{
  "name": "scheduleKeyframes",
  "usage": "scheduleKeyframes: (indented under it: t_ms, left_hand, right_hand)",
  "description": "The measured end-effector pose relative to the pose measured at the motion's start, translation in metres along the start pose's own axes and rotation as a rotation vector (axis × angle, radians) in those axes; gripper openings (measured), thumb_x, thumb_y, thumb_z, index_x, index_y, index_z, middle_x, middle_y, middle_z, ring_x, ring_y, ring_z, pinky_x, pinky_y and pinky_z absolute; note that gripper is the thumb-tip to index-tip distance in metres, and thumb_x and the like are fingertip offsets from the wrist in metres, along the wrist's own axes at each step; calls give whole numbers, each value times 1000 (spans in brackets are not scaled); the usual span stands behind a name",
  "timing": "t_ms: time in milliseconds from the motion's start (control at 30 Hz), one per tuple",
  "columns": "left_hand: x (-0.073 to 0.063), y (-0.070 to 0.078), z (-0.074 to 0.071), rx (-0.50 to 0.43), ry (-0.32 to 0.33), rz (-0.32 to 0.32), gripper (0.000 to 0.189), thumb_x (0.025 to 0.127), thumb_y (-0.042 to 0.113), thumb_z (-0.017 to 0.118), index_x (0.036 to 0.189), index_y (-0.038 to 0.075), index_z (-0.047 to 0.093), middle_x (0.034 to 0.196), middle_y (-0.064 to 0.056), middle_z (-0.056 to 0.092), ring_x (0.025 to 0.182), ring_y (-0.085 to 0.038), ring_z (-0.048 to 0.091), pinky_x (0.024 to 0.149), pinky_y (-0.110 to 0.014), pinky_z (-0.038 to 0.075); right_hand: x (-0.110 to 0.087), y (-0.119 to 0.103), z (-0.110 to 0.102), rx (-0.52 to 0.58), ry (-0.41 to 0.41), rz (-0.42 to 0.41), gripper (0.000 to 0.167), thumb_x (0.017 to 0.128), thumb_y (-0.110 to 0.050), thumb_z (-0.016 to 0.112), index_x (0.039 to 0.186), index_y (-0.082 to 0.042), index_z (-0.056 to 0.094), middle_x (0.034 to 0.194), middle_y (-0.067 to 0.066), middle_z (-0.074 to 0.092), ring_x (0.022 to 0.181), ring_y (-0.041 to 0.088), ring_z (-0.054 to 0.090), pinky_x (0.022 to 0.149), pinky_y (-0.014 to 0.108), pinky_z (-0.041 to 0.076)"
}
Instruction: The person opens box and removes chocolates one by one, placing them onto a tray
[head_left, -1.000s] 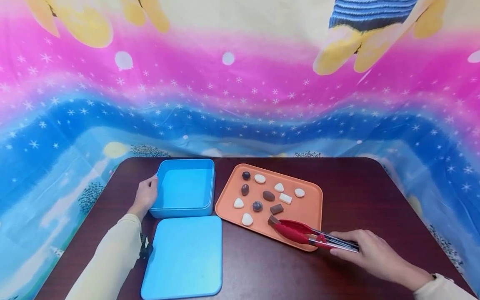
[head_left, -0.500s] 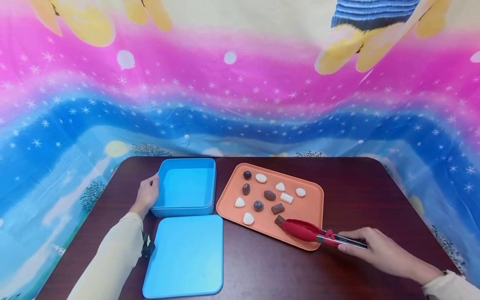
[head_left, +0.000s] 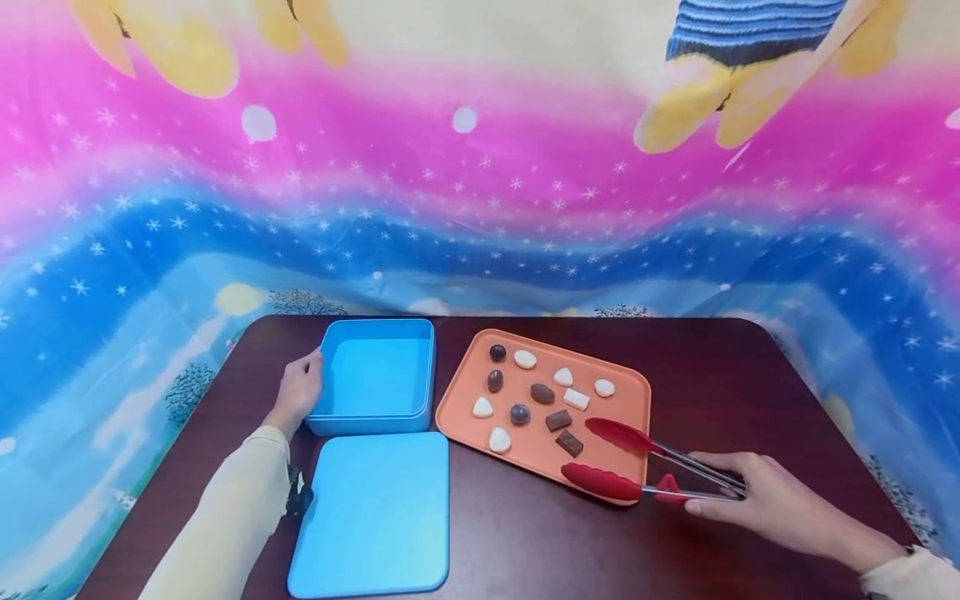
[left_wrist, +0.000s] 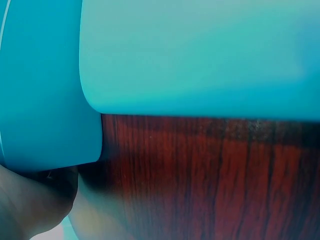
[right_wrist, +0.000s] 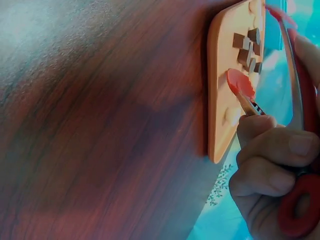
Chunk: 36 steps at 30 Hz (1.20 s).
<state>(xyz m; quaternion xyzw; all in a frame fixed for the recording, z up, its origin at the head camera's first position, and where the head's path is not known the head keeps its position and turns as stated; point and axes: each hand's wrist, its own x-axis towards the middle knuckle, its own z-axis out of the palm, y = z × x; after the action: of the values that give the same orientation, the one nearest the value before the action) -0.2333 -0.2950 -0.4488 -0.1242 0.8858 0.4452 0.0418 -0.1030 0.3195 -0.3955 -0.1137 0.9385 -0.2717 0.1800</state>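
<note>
My right hand (head_left: 772, 500) grips a pair of red-tipped metal tongs (head_left: 600, 482) by the handles; their arms stand spread over the near right of the orange tray (head_left: 626, 400). Between the red tips and slightly left of them lies a brown rectangular chocolate (head_left: 569, 443). Beyond it is another brown rectangular chocolate (head_left: 558, 420). More dark and white chocolates, such as a white oval one (head_left: 525, 359), are scattered over the tray. At the left, my left hand (head_left: 300, 390) holds the side of the open blue box (head_left: 375, 423), whose inside is bare.
A flat blue lid (head_left: 371, 517) lies in front of the box, right against its near side. All of this stands on a dark wooden table (head_left: 525, 550). A patterned cloth (head_left: 480, 208) hangs behind the table's far edge.
The tongs pinched the brown rectangular chocolate and shifted it slightly right; they have since spread and released it onto the tray. My left hand stays at the box.
</note>
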Motion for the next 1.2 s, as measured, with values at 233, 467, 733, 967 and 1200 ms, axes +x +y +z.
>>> scheduleKeyframes:
  t_ms: [233, 467, 733, 967, 1200]
  left_hand:
    - [-1, -3, 1, 9, 1, -8, 60, 111, 40, 15, 161, 6, 18, 168, -21, 18, 156, -44, 14, 126, -61, 17]
    - [-3, -3, 0, 0, -4, -14, 60, 111, 38, 15, 161, 5, 17, 168, -20, 17, 156, -43, 13, 127, -60, 17]
    - [-1, -1, 1, -7, 0, 3, 59, 112, 37, 16, 161, 5, 18, 168, -19, 17, 156, -42, 14, 126, -60, 18]
    - [0, -2, 2, 6, -3, 5, 60, 112, 38, 16, 161, 4, 18, 168, -19, 18, 157, -42, 13, 127, -60, 17]
    - [-2, -2, 1, -8, 5, -1, 59, 112, 38, 16, 161, 5, 18, 168, -19, 18, 157, -42, 13, 127, -60, 17]
  right_hand:
    - [-2, 3, -4, -4, 97, -17, 67, 88, -44, 77, 140, -5, 60, 58, -12, 40, 49, 1, 33, 43, 22, 35]
    - [-4, 3, -9, -4, 195, -33, 63, 86, -39, 79, 138, -6, 62, 60, -10, 45, 48, 1, 33, 41, 24, 35]
    - [-3, 6, -9, 2, 250, -9, 63, 86, -39, 80, 138, -9, 62, 60, -8, 47, 48, 4, 37, 42, 25, 34]
    - [1, 8, -6, 41, 306, 19, 62, 88, -39, 78, 139, -8, 60, 62, -4, 52, 50, 9, 41, 43, 27, 35]
    - [6, 6, -8, 5, 454, 31, 63, 87, -38, 80, 138, -8, 61, 64, -4, 53, 50, 8, 41, 44, 28, 34]
